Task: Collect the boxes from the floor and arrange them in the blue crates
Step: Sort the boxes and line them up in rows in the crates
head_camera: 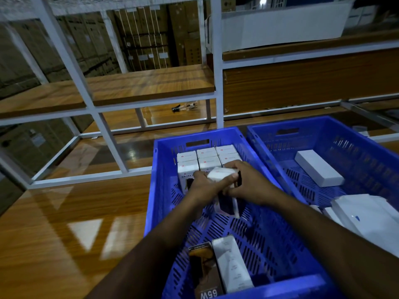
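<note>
Two blue crates stand side by side on the wooden floor, the left crate [155,190] and the right crate [371,152]. Several white boxes [207,157] stand packed in rows at the far end of the left crate. Over that crate, my left hand [207,186] and my right hand [248,184] together grip a white and black box [220,175], tilted just in front of the rows. A brown box [203,270] and a white box [233,266] lie at the crate's near end.
The right crate holds a long white box [317,168] and white packets [367,214]. A white metal shelf frame [108,134] with wooden shelves stands behind and to the left. Small dark objects [183,107] lie on the low shelf.
</note>
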A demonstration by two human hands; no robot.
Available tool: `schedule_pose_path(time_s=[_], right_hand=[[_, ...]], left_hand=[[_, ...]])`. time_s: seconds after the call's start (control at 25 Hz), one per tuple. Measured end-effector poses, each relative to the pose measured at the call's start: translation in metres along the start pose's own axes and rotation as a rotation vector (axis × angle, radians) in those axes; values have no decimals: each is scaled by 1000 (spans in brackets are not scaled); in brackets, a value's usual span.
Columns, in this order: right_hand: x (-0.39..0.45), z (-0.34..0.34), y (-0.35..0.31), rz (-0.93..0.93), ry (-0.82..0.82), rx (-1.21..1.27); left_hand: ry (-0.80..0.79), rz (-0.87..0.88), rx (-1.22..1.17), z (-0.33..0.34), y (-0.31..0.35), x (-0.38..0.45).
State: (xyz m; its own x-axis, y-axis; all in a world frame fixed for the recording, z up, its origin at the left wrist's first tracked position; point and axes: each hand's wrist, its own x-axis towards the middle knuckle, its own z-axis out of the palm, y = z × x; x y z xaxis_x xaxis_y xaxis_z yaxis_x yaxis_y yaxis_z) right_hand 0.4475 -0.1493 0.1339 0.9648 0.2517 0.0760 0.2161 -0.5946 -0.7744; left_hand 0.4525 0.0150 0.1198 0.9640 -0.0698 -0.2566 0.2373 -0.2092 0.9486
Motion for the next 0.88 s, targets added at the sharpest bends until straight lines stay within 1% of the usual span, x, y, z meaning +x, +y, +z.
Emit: schedule_pose_path(time_s=[0.08, 0.16, 0.28, 0.4, 0.56, 0.76, 0.88], right_hand=[[3, 0, 8, -14, -18, -278], [7, 1, 9, -9, -37, -489], [17, 3, 4, -49, -17, -802], [30, 3, 2, -34, 21, -1031], [45, 2, 8, -33, 59, -1195], [58, 12, 17, -10, 74, -1294], [63, 19, 21, 21, 90, -1305]], left_hand=[[-52, -11, 110, -1, 1, -3], [-65, -24, 131, -2, 3, -7], [11, 3, 106, -5, 3, -7], [119, 80, 151, -11, 4, -5], [194, 135, 144, -15, 6, -6], [220, 144, 107, -20, 5, -4], [238, 157, 98, -22, 5, -3]])
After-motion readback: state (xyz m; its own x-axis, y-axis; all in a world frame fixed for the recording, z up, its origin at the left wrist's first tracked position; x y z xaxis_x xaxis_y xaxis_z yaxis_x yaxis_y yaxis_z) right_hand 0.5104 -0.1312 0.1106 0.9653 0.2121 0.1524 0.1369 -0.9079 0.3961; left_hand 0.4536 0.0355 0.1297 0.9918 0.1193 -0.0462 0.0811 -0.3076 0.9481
